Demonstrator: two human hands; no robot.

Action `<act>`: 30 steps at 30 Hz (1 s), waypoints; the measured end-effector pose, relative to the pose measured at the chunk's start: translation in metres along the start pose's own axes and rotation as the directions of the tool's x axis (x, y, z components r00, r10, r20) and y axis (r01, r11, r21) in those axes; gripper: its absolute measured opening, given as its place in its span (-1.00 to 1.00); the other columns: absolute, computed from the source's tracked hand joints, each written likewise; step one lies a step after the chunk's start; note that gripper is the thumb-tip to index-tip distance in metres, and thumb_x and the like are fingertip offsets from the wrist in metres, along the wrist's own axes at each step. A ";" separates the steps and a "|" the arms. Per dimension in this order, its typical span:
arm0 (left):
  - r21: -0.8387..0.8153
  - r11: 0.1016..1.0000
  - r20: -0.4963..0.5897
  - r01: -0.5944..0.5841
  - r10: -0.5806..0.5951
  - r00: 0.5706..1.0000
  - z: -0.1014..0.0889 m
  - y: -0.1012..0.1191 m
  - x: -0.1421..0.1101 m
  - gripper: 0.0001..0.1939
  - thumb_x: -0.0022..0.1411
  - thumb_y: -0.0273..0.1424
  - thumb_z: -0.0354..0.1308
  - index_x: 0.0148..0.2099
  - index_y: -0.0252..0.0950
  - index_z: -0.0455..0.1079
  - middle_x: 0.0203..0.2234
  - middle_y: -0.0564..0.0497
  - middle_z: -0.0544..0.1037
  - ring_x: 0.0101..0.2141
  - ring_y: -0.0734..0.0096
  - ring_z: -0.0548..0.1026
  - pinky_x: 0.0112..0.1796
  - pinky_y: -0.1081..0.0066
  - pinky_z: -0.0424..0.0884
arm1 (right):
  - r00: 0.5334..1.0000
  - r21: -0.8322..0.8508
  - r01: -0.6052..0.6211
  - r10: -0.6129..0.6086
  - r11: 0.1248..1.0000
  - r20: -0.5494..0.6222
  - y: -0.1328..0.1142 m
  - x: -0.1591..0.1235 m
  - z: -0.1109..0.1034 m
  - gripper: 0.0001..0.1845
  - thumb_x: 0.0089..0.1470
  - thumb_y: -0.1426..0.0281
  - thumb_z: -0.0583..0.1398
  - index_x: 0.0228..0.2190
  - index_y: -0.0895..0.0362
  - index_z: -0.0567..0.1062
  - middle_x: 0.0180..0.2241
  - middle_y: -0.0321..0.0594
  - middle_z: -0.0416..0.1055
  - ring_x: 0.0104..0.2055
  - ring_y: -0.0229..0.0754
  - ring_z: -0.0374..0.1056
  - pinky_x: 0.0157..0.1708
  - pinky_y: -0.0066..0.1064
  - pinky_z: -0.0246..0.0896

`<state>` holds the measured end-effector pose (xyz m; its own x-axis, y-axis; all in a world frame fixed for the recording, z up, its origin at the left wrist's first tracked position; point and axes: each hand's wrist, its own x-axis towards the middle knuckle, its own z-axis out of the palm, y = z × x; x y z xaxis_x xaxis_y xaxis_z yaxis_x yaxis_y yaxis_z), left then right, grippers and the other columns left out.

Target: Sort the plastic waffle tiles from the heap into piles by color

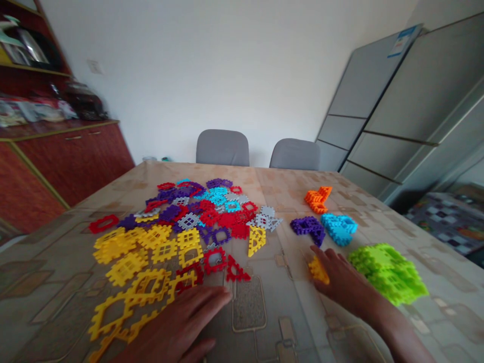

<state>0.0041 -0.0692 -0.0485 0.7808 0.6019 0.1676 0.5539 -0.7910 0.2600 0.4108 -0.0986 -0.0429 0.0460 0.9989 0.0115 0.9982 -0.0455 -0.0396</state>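
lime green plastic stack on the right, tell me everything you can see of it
The lime green stack is a chunky mass of matte interlocking plastic waffle-grid pieces, their edges notched. It sits on the patterned tablecloth at the right, below the blue stack. The right hand lies just left of it; whether the forearm touches it is unclear.

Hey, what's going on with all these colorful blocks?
A person is at a table with lots of plastic block pieces. Their right hand is on a small yellow stack, beside a big green stack. Their left hand rests next to loose yellow pieces and red pieces. Farther along are a mixed pile, an orange stack, a purple stack and a blue stack.
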 end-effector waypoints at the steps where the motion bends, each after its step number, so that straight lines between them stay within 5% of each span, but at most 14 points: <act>1: 0.006 1.000 0.000 -0.008 0.008 1.000 0.001 0.000 0.000 -0.28 0.33 -0.30 0.20 0.43 0.12 0.01 0.25 0.07 0.42 0.10 0.11 0.52 0.06 0.19 0.49 | 1.000 -0.006 0.010 -0.010 1.000 -0.012 0.002 0.000 0.002 -0.30 0.02 0.41 0.19 0.22 0.21 0.34 0.01 0.15 0.46 0.04 0.22 0.42 0.02 0.06 0.34; 6: 0.015 1.000 0.018 -0.020 0.020 1.000 0.004 -0.001 0.003 -0.29 0.27 -0.37 0.23 0.39 0.09 0.12 0.22 0.08 0.46 0.09 0.12 0.54 0.06 0.20 0.50 | 0.996 -0.034 0.074 -0.076 0.997 -0.052 0.016 0.003 0.008 -0.34 -0.05 0.50 0.18 0.15 0.19 0.42 0.01 0.11 0.48 0.01 0.15 0.44 0.05 0.01 0.35; 16: -0.008 0.999 0.043 -0.032 0.033 0.999 0.005 0.001 0.001 -0.36 0.28 -0.42 0.20 0.35 0.10 0.20 0.24 0.15 0.43 0.13 0.17 0.49 0.11 0.21 0.45 | 0.995 -0.014 0.050 -0.051 0.999 -0.083 0.012 0.010 0.001 -0.53 0.11 0.39 0.17 0.06 0.24 0.49 -0.13 0.09 0.51 -0.07 0.13 0.47 0.01 -0.01 0.38; 30: -0.105 0.994 0.056 -0.025 0.031 0.998 0.003 -0.001 0.002 -0.37 0.32 -0.43 0.19 0.35 0.15 0.20 0.27 0.17 0.39 0.17 0.19 0.45 0.15 0.30 0.41 | 0.999 0.052 0.039 -0.039 0.998 0.005 0.007 0.003 -0.009 -0.44 0.18 0.31 0.13 0.20 0.12 0.36 0.08 0.06 0.44 0.12 0.15 0.38 0.13 0.03 0.28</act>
<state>0.0057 -0.0671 -0.0511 0.8126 0.5700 0.1216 0.5008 -0.7896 0.3546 0.4183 -0.0957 -0.0343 0.0065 0.9999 0.0084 0.9958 -0.0057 -0.0912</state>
